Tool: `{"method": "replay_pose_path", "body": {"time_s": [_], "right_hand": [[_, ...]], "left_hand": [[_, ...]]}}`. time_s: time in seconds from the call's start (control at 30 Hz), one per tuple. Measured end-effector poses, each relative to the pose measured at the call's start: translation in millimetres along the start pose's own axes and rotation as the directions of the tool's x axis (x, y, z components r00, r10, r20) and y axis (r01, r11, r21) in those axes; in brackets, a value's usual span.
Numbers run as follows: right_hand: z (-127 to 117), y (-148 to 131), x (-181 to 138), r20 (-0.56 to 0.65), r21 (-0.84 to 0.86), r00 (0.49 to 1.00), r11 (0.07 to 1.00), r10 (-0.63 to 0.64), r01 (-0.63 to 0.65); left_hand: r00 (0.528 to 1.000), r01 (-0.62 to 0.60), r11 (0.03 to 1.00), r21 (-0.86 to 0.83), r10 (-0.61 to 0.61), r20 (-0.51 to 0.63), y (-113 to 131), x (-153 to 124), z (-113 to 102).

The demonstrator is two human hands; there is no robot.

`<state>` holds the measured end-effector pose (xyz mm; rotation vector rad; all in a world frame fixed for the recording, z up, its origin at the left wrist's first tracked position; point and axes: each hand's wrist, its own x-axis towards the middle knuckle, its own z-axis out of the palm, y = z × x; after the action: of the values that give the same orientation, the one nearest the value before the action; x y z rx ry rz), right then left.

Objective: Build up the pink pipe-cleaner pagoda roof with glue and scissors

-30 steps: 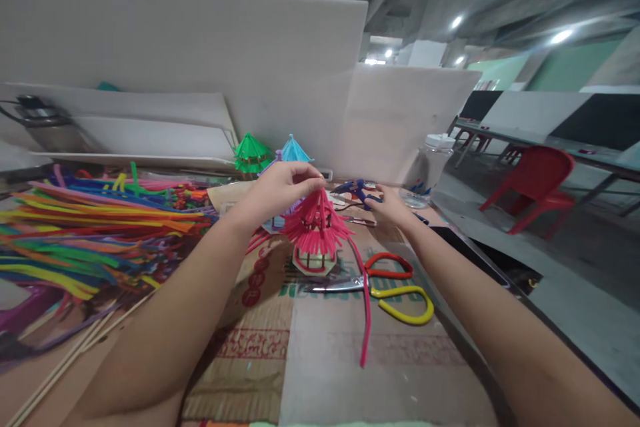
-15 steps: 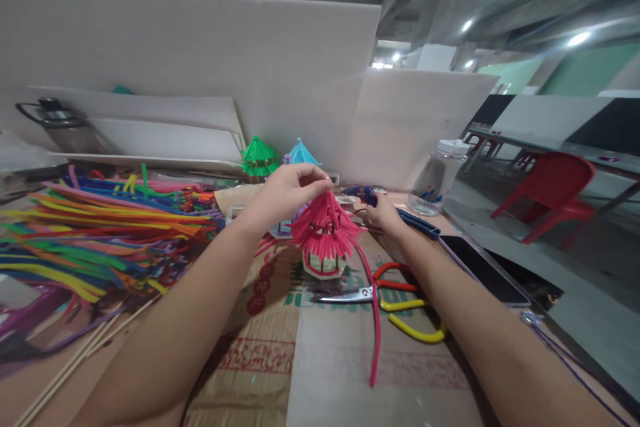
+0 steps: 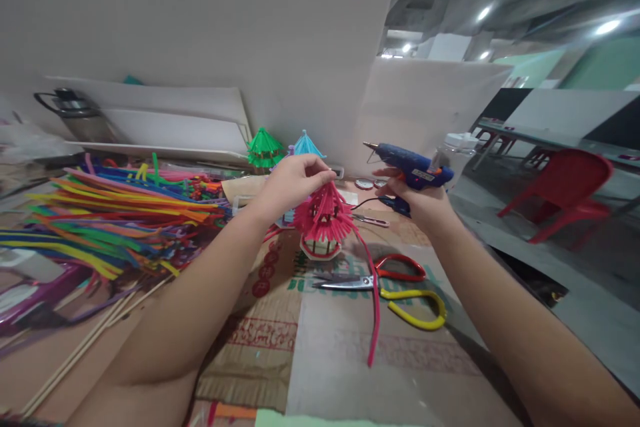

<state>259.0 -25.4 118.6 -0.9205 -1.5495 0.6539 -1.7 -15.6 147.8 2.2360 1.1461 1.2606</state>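
A red chair (image 3: 575,172) stands on grey floor (image 3: 597,293).

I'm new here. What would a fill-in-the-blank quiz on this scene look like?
1. The right grip holds a blue ____.
2. The left grip touches the pink model at its ____, not its base.
3. The scissors have one red handle and one ____ handle.
4. The leftmost roofed model is ____.

Missing words: glue gun; top; yellow; green.

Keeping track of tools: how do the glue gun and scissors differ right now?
The glue gun is raised in the right hand; the scissors lie on the cardboard. The glue gun is mostly blue; the scissors are red-and-yellow-handled. Both point leftward in the picture.
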Motion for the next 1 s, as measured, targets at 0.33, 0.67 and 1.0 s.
{"method": "replay_pose_path", "body": {"time_s": [0.33,0.67,1.0], "right_hand": [[-10.4,-18.2,-18.4,0.431,-0.145,0.902,0.984,-0.035,0.107],[-17.6,-14.4,-17.0,0.457,-0.367,0.889,0.917,0.031,0.157],[-14.4,-12.9,-19.8,0.437,-0.381,0.899,0.900,-0.027,0.213]], "left_hand": [[1.000,0.000,1.000,-0.011,0.000,0.025,-0.6,0.9,-3.1],[0.999,-0.011,0.999,0.031,0.009,0.047,0.4,-0.9,-1.7],[0.999,-0.005,0.998,0.055,0.003,0.042,0.0,-1.3,-3.3]]}}
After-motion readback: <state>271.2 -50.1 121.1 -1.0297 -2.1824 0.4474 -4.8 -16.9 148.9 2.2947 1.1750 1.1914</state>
